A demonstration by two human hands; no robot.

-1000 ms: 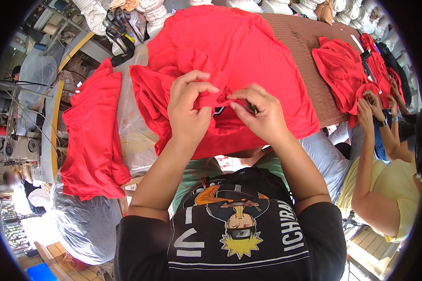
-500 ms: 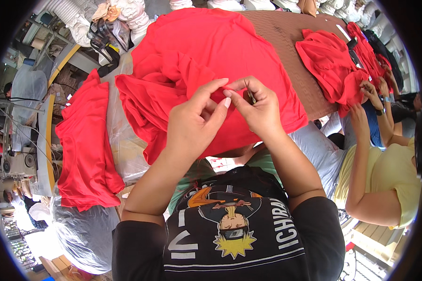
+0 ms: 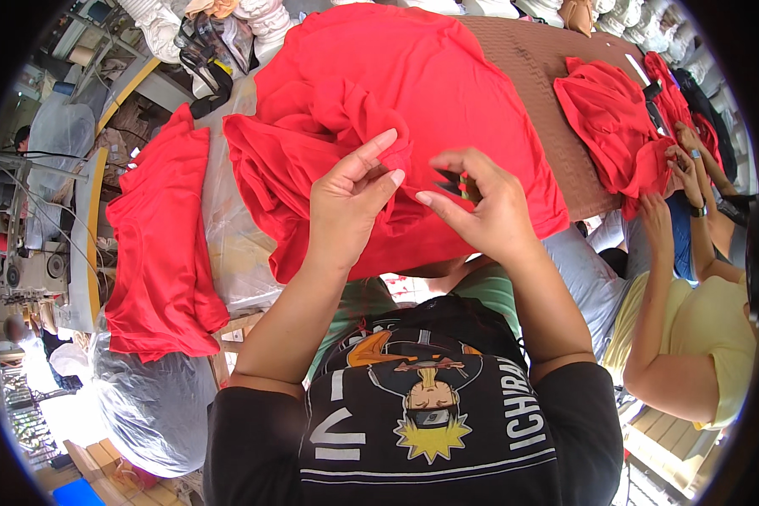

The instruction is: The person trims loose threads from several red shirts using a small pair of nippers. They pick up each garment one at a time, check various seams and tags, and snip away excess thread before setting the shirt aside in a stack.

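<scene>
White balusters (image 3: pixel 266 34) are lining the upper edge, a tan bag (image 3: pixel 577 15) resting among them. A brown surface (image 3: pixel 530 61) is stretching rightward, where a co-worker (image 3: pixel 679 341) in yellow is sitting. At far left, a sewing machine (image 3: pixel 34 268) is standing above a rounded, plastic-covered bundle (image 3: pixel 148 413).

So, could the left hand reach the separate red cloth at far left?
Probably yes: only bunched red fabric and clear plastic lie between the left hand and the red cloth.
</scene>
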